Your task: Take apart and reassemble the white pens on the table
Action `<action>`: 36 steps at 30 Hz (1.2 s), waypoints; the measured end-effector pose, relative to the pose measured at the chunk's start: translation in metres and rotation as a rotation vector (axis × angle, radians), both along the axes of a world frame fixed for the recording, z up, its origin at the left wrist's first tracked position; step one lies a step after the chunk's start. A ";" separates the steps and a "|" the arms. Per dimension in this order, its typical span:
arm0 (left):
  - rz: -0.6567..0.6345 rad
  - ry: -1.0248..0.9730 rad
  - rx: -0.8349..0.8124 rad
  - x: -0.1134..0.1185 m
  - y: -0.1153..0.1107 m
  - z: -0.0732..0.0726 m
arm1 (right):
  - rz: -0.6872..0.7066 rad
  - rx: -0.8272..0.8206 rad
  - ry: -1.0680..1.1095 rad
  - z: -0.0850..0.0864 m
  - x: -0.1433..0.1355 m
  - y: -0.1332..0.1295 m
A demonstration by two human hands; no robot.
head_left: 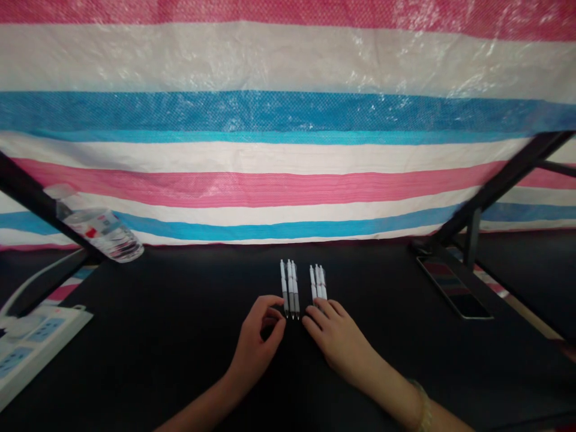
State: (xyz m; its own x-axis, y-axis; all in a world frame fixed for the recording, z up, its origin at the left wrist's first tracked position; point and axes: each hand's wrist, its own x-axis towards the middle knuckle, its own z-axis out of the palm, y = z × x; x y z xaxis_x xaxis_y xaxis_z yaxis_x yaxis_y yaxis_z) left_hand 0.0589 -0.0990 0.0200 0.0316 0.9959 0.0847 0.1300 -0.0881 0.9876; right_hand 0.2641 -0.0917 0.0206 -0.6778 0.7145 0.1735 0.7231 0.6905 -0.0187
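Two groups of white click pens lie on the black table, tips toward me. The left group of pens [290,288] has three with grey lower barrels. Beside it, a gap apart, lies the right group of pens [317,282], about three, their lower ends hidden under my fingers. My left hand [261,329] is curled at the left group's lower left side, thumb and forefinger apart, fingertips at or against the outermost pen; contact is hard to tell. My right hand [336,333] rests palm down, fingers spread over the lower ends of the right group.
A white power strip [40,342] with a plug sits at the left edge. Behind it a clear bottle [105,234] leans by a black bar. A phone [454,288] lies at the right near a black support [477,210]. A striped sheet [288,186] hangs behind the table.
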 end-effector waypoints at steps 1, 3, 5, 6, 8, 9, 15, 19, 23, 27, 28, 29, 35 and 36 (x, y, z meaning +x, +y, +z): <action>-0.002 0.004 0.014 0.000 -0.001 -0.001 | 0.017 0.018 -0.006 0.000 0.000 0.000; -0.012 0.024 0.035 -0.001 -0.002 -0.003 | 0.049 0.036 -0.010 0.003 0.001 0.000; -0.016 0.049 0.045 -0.002 -0.004 -0.005 | 0.060 0.066 -0.011 0.004 0.002 0.000; -0.015 0.059 0.047 -0.002 -0.004 -0.006 | 0.058 0.085 -0.012 0.004 0.003 0.000; -0.010 0.074 0.052 -0.003 -0.005 -0.007 | 0.045 0.120 -0.015 0.000 0.004 0.000; -0.010 0.081 0.055 -0.003 -0.006 -0.008 | 0.041 0.131 -0.018 -0.003 0.003 0.000; -0.016 0.104 0.064 -0.003 -0.006 -0.007 | 0.114 0.146 -0.010 -0.011 -0.001 -0.002; -0.021 0.105 0.065 -0.003 -0.005 -0.007 | 0.192 0.113 -0.018 -0.005 -0.003 -0.004; -0.027 0.101 0.061 -0.005 -0.005 -0.008 | 0.198 0.113 -0.030 -0.005 -0.002 -0.003; -0.038 0.116 0.071 -0.006 -0.004 -0.010 | 0.166 0.134 -0.018 -0.008 -0.002 -0.001; -0.040 0.119 0.079 -0.006 -0.004 -0.009 | 0.171 0.134 -0.017 -0.008 -0.002 -0.001; -0.041 0.121 0.086 -0.006 -0.004 -0.009 | 0.181 0.134 -0.017 -0.007 -0.002 0.000; -0.043 0.133 0.097 -0.007 -0.004 -0.006 | 0.269 0.156 0.058 0.002 -0.002 -0.001; -0.041 0.134 0.095 -0.007 -0.004 -0.006 | 0.271 0.161 0.096 0.004 -0.001 -0.001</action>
